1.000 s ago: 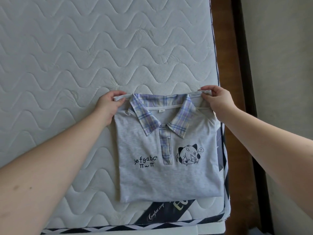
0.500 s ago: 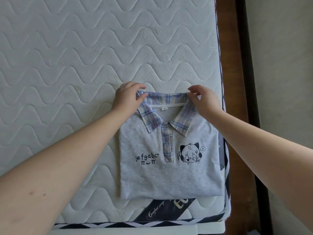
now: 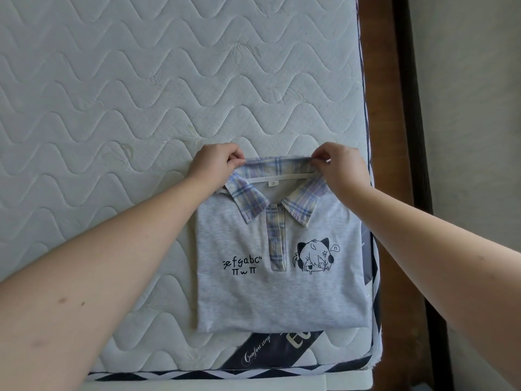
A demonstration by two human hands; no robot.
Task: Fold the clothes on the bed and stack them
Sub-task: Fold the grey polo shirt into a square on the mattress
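Note:
A grey polo shirt [image 3: 279, 294] lies folded into a neat rectangle, front up, at the near right corner of the mattress [image 3: 112, 108]. It has a purple plaid collar [image 3: 277, 166], a plaid placket, black lettering and a small cartoon print. My left hand [image 3: 215, 162] pinches the back edge of the collar at its left end. My right hand [image 3: 342, 166] pinches the same edge at its right end. Both forearms reach in from the near side.
The quilted white mattress stretches away to the left and far side. A dark label band [image 3: 282, 348] crosses its near corner. Right of the mattress run a brown wooden bed frame [image 3: 377, 80], a dark strip and a pale wall [image 3: 465, 108].
Both hands have moved inward from the shirt's shoulder corners to the collar and now pinch its back edge. The shirt has stayed flat in the same place.

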